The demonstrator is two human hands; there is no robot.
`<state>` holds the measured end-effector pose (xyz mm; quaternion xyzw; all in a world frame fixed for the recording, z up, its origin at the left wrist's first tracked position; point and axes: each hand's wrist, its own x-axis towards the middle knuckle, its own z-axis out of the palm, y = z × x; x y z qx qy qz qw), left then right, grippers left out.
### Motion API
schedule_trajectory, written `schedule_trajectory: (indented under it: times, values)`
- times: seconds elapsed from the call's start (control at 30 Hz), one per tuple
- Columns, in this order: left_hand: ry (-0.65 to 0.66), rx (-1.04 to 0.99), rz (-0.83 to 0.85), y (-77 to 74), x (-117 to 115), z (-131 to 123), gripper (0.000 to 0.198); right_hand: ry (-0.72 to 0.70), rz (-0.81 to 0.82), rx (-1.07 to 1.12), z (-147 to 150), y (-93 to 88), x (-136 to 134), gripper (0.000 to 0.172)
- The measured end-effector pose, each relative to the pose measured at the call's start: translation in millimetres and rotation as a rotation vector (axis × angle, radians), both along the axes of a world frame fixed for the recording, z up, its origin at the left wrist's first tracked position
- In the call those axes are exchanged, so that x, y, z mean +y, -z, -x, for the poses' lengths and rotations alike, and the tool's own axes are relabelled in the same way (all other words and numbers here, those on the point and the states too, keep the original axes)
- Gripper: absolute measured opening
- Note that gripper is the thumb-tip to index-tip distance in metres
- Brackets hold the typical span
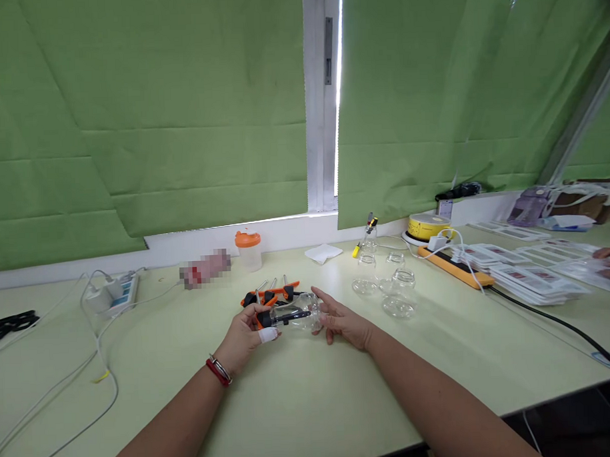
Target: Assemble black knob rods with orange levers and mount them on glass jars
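Crosswise above the table (296,402), a clear glass vessel (306,324) lies with its long axis left to right, my left hand (246,334) pinching its black-and-orange top (263,319), my right hand (347,324) holding its broad end in bent fingers.

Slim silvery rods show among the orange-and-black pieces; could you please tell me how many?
3: a left rod, a middle rod and a right rod, all beyond the left hand and the clear glass bottle. More may be hidden behind them.
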<state>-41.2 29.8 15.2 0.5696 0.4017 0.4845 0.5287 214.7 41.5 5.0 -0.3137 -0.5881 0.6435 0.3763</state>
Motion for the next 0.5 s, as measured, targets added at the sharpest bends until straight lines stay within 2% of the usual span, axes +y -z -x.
schedule_trajectory:
  times: [0.07,0.27,0.43,0.5]
  values:
    - [0.004,-0.005,0.004,0.0,-0.4,-0.1,0.045,0.006,-0.007,-0.012,-1.3,-1.5,-1.5,0.08]
    - [0.014,0.009,0.004,3.0,-1.3,-1.0,0.045,0.047,-0.031,-0.078,6.3,3.0,3.3,0.056]
    - [0.006,-0.002,0.025,-1.4,-3.2,-2.5,0.045,0.041,-0.018,-0.085,6.7,1.9,2.9,0.058]
    - [0.008,-0.013,0.03,-3.7,-3.8,-3.1,0.044,0.017,-0.031,-0.05,3.3,0.1,1.2,0.066]
